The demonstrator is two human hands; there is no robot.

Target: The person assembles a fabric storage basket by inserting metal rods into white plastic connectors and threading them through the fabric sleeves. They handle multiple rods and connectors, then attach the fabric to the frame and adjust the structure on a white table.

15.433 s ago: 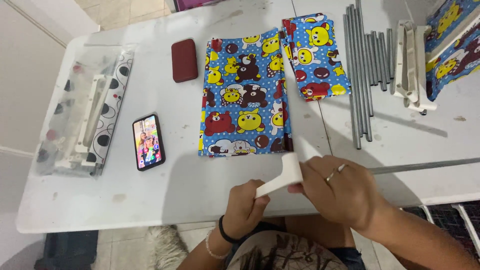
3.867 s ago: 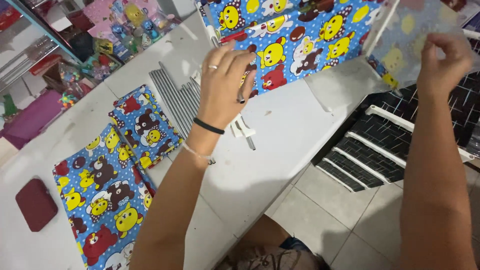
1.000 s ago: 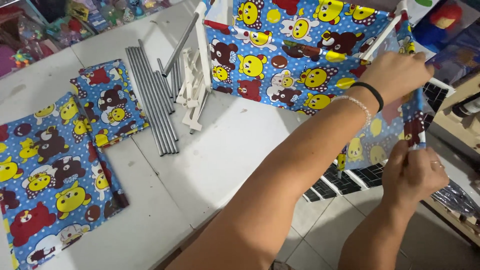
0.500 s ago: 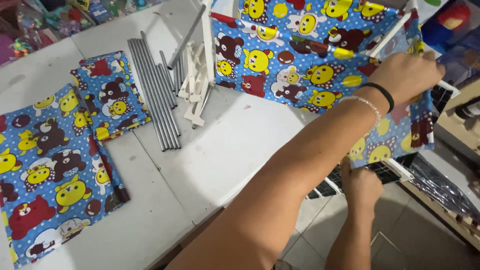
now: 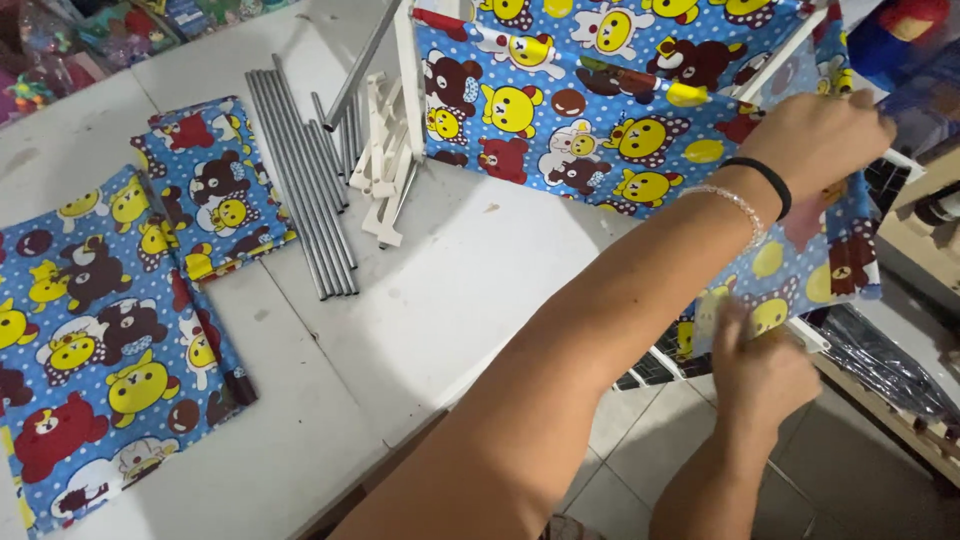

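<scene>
A blue fabric cover (image 5: 590, 110) printed with cartoon bears hangs on a white tube frame (image 5: 408, 80) past the table's right edge. My left hand (image 5: 815, 130), with a black band and a bead bracelet at the wrist, grips the cover's upper right edge by a white tube. Below it, my right hand (image 5: 760, 375) pinches the cover's lower corner, next to a white frame piece (image 5: 808, 335). What lies under the fingers is hidden.
On the white table (image 5: 450, 290) lie a bundle of grey metal tubes (image 5: 300, 190), white plastic connectors (image 5: 385, 170) and two flat bear-print panels (image 5: 215, 190) (image 5: 90, 340). Tiled floor (image 5: 650, 430), dark mesh panels (image 5: 880, 365) and a wooden shelf (image 5: 915, 240) are at right.
My right hand has dropped from the cover's right edge to its lower corner. My left hand has stayed on the upper edge. The view has shifted slightly.
</scene>
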